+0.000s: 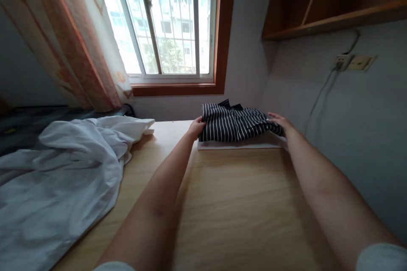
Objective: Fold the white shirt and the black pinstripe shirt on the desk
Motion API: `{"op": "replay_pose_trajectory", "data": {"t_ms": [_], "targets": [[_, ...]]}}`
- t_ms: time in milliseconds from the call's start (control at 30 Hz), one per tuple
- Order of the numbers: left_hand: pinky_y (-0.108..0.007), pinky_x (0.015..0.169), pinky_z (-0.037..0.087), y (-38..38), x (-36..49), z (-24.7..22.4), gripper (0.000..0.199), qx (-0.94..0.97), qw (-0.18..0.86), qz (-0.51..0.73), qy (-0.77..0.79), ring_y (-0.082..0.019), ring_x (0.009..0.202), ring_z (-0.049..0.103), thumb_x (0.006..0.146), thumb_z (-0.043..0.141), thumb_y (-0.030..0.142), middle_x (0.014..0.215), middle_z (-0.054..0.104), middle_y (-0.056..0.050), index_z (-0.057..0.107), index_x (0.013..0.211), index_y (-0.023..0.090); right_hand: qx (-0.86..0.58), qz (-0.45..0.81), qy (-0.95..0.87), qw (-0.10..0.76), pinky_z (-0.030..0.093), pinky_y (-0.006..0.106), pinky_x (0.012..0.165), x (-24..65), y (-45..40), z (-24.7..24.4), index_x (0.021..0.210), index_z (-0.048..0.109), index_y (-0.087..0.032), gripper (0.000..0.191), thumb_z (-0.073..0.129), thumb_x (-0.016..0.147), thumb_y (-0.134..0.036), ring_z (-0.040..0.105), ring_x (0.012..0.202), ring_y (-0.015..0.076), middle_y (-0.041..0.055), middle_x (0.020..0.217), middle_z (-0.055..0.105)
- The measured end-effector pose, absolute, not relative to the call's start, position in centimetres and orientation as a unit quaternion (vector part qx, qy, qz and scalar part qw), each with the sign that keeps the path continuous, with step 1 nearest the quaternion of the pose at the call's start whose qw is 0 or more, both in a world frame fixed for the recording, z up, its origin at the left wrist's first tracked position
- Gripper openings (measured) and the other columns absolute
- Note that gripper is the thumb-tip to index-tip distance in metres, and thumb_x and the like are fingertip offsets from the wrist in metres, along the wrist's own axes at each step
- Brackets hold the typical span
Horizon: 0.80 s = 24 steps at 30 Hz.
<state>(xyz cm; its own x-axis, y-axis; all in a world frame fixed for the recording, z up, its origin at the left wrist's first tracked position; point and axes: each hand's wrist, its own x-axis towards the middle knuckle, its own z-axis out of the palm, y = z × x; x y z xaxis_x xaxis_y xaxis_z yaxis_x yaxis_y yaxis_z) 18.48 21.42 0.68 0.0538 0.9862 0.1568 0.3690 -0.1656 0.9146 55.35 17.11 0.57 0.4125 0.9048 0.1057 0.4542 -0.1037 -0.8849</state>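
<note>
A black and white striped garment (233,125), folded into a flat bundle with a dark collar on top, is held between both hands at the far end of the wooden table (241,194). My left hand (197,127) pinches its left edge. At the other side, my right hand (280,123) grips the right edge, its fingers partly over the cloth. Directly beneath the garment is a white flat piece (241,145), whose front edge shows.
Crumpled white cloth (76,169) covers the table's left side. Behind stand a window (168,29) and a patterned curtain (70,29). A wooden shelf (333,21) hangs at the upper right, above a wall socket (343,62) with a dangling cord.
</note>
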Motion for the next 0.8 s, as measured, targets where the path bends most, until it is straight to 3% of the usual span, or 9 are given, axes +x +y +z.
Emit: {"op": "replay_pose_trajectory", "data": {"t_ms": [133, 333, 433, 533, 633, 800], "targets": [[-0.030, 0.095, 0.046, 21.1, 17.9, -3.0, 0.040, 0.637, 0.323, 0.370, 0.595, -0.025, 0.114, 0.063, 0.078, 0.064, 0.016, 0.122, 0.069, -0.015, 0.067, 0.118, 0.011, -0.722, 0.347, -0.389, 0.455, 0.058, 0.028, 0.078, 56.0, 16.6, -4.8, 0.139, 0.053, -0.011, 0.055, 0.061, 0.085, -0.011, 0.070, 0.102, 0.0204, 0.0170, 0.126, 0.067], [-0.030, 0.082, 0.049, 21.2, 17.5, -2.7, 0.032, 0.661, 0.276, 0.288, 0.636, -0.028, 0.102, 0.068, 0.084, 0.063, 0.033, 0.111, 0.072, -0.019, 0.070, 0.105, 0.010, -0.728, 0.365, -0.422, 0.399, 0.057, 0.033, 0.081, 57.3, 16.1, -4.7, 0.145, 0.045, -0.014, 0.064, 0.065, 0.087, -0.032, 0.068, 0.105, 0.0236, 0.0179, 0.127, 0.065], [-0.030, 0.084, 0.049, 20.5, 17.5, -3.0, 0.033, 0.668, 0.243, 0.265, 0.652, -0.028, 0.106, 0.067, 0.088, 0.058, 0.036, 0.113, 0.071, -0.019, 0.068, 0.106, 0.010, -0.756, 0.292, -0.476, 0.341, 0.053, 0.036, 0.091, 56.9, 16.0, -4.6, 0.146, 0.044, -0.014, 0.070, 0.067, 0.085, -0.038, 0.062, 0.117, 0.0274, 0.0194, 0.137, 0.058], [-0.031, 0.092, 0.046, 19.4, 17.8, -3.4, 0.034, 0.680, 0.197, 0.251, 0.660, -0.028, 0.117, 0.062, 0.090, 0.055, 0.033, 0.124, 0.067, -0.020, 0.065, 0.115, 0.012, -0.810, 0.166, -0.497, 0.262, 0.047, 0.038, 0.099, 55.7, 15.7, -5.0, 0.142, 0.050, -0.011, 0.064, 0.066, 0.085, -0.035, 0.057, 0.123, 0.0312, 0.0214, 0.137, 0.057], [-0.035, 0.097, 0.044, 18.5, 18.4, -3.4, 0.035, 0.689, 0.162, 0.237, 0.665, -0.030, 0.121, 0.059, 0.092, 0.051, 0.030, 0.128, 0.064, -0.021, 0.061, 0.121, 0.014, -0.835, 0.069, -0.510, 0.193, 0.046, 0.040, 0.098, 54.6, 15.2, -5.3, 0.143, 0.048, -0.012, 0.058, 0.058, 0.089, -0.032, 0.058, 0.121, 0.0326, 0.0219, 0.133, 0.060], [-0.035, 0.094, 0.046, 17.3, 19.6, -3.3, 0.038, 0.701, 0.145, 0.213, 0.665, -0.030, 0.118, 0.061, 0.091, 0.051, 0.029, 0.126, 0.065, -0.020, 0.057, 0.126, 0.014, -0.841, 0.016, -0.516, 0.161, 0.048, 0.041, 0.090, 55.6, 14.1, -5.6, 0.143, 0.050, -0.024, 0.050, 0.047, 0.094, -0.034, 0.062, 0.115, 0.0323, 0.0151, 0.132, 0.062]]}}
